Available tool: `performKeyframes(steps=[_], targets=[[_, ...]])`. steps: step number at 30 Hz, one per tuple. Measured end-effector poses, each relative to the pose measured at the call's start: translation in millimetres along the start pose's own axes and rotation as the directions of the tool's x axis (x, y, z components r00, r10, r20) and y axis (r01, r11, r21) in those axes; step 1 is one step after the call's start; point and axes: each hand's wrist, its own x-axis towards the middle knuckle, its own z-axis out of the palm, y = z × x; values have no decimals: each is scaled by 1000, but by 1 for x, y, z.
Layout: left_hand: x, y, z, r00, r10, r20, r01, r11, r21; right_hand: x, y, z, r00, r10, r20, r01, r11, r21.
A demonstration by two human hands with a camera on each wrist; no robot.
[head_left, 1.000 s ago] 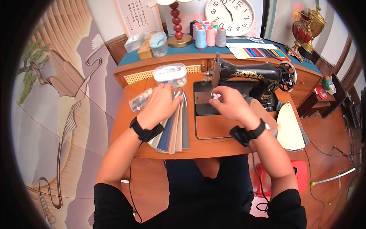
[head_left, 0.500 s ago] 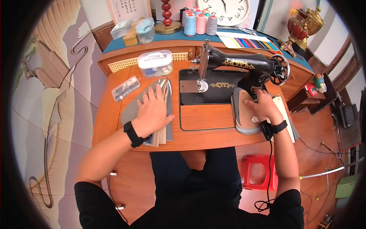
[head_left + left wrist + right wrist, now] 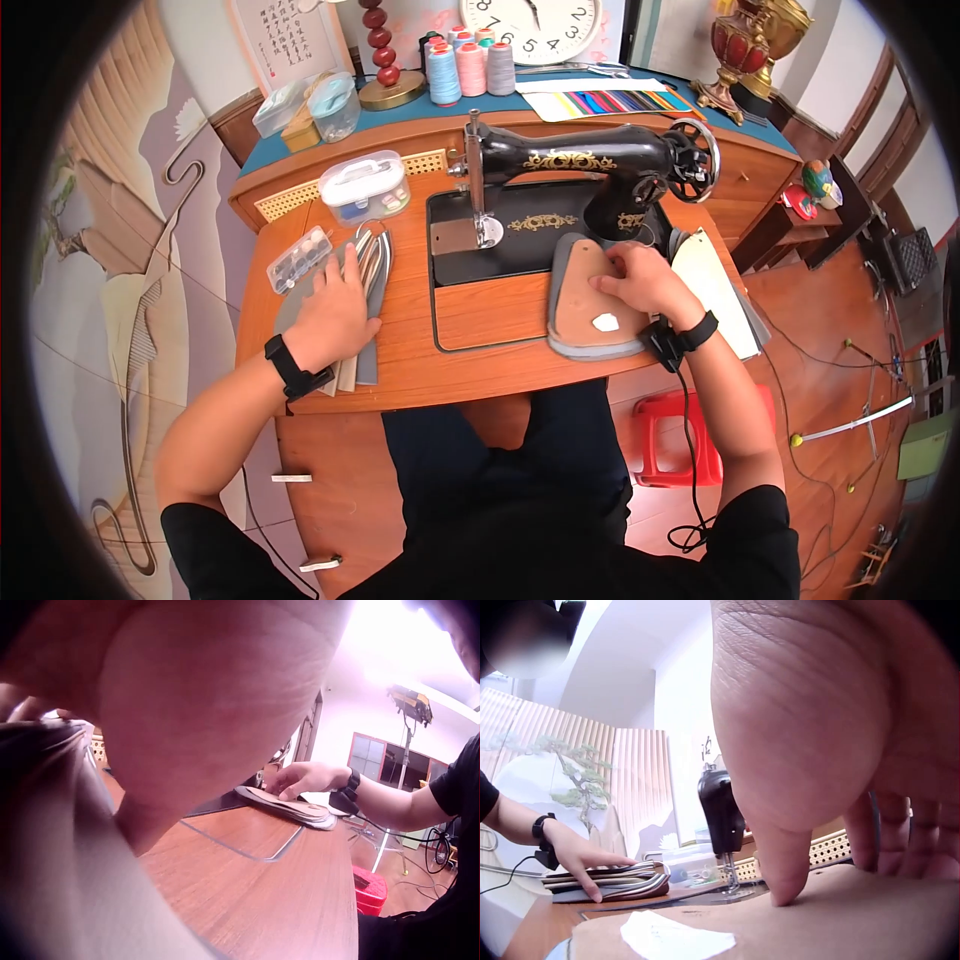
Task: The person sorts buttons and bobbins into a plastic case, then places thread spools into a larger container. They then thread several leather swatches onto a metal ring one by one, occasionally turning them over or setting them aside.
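My left hand [image 3: 328,318] rests with extended fingers on a ringed bundle of grey, tan and blue fabric swatches [image 3: 368,350] at the table's left. In the right wrist view the left hand [image 3: 581,859] lies over the bundle's layered edges. My right hand [image 3: 648,283] touches a second swatch stack [image 3: 580,300], brown on top with grey beneath, right of the sewing machine's bed. Its thumb [image 3: 786,881] presses on the brown top swatch, the other fingers extended ahead. A white label [image 3: 606,322] lies on that swatch. The black sewing machine [image 3: 570,150] stands behind and between the hands.
A small clear case [image 3: 300,258] of round pieces and a lidded clear box [image 3: 365,187] sit at the left. Pale yellow swatches [image 3: 705,290] lie at the right edge. Thread spools [image 3: 472,72] stand at the back. A black cable [image 3: 688,430] hangs from the right wrist.
My right hand has moved from beside the machine's needle to the brown swatch stack on the right. The left hand stays on its bundle, spread flatter over it. The head view has shifted.
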Motion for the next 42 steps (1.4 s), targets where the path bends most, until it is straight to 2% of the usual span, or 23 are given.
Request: performKeyframes(steps=[1, 3, 4, 5, 6, 7, 8, 10, 12, 13, 15, 16, 20, 22, 24, 27, 29, 33, 35, 36, 38, 42], targets=[[-2, 3, 0, 1000, 4, -3, -4, 1000, 5, -5, -5, 3, 998, -51, -31, 52, 998, 29], [-6, 11, 1, 954, 198, -224, -182, 979, 92, -6, -4, 15, 988, -143, -55, 146, 987, 69], [-5, 20, 0, 954, 202, -222, -184, 978, 97, -8, -7, 18, 981, -182, -70, 187, 979, 78], [-4, 36, -2, 915, 277, -294, -269, 961, 68, -9, -12, 14, 981, -180, -73, 186, 979, 82], [-2, 52, -3, 864, 345, -367, -355, 934, 44, -10, -19, 7, 989, -149, -13, 150, 982, 114], [1, 67, -5, 860, 377, -344, -424, 903, -70, -9, -22, 1, 991, -120, 50, 112, 984, 141], [5, 81, -7, 852, 410, -327, -483, 856, -185, -6, -18, -1, 991, -121, 49, 113, 984, 138], [23, 105, -4, 810, 492, -319, -576, 770, -275, 1, -2, -9, 981, -103, -162, 107, 994, 15], [47, 123, 0, 836, 493, -240, -546, 710, -444, 4, 8, -26, 981, 0, -193, -3, 1000, -15], [60, 131, 0, 833, 496, -245, -551, 705, -446, 6, 17, -32, 977, 14, -214, -23, 999, -39], [83, 145, 0, 876, 473, -95, -453, 737, -502, 12, 33, -36, 972, 30, -234, -48, 996, -71], [92, 151, 3, 873, 476, -103, -458, 731, -506, 16, 40, -36, 969, 46, -243, -76, 991, -113], [125, 167, 28, 821, 560, -115, -535, 682, -498, 33, 58, -34, 957, 87, -279, -153, 962, -228], [133, 170, 37, 760, 638, -121, -606, 630, -485, 42, 60, -34, 956, 83, -281, -166, 943, -287], [134, 172, 35, 741, 664, -99, -610, 605, -512, 50, 49, -43, 932, 353, -78, -359, 929, -89], [136, 172, 38, 716, 687, -125, -625, 550, -553, 67, 66, -34, 913, 406, -39, -407, 913, -27], [135, 171, 40, 759, 645, -96, -566, 578, -588, 73, 74, -29, 909, 411, -68, -413, 911, -8], [131, 170, 35, 778, 625, -69, -527, 589, -613, 78, 79, -28, 906, 415, -86, -417, 909, -5], [127, 169, 25, 777, 623, 87, -447, 644, -620, 75, 72, -32, 907, 416, -66, -416, 909, 7], [125, 168, 25, 776, 624, 86, -448, 643, -621, 74, 69, -33, 909, 415, -44, -414, 910, 24], [120, 163, 26, 755, 656, -23, -549, 612, -569, 75, 67, -32, 903, 428, -40, -427, 904, 26], [105, 152, 18, 748, 662, -54, -594, 630, -501, 71, 63, -33, 902, 431, -41, -431, 902, -11]])
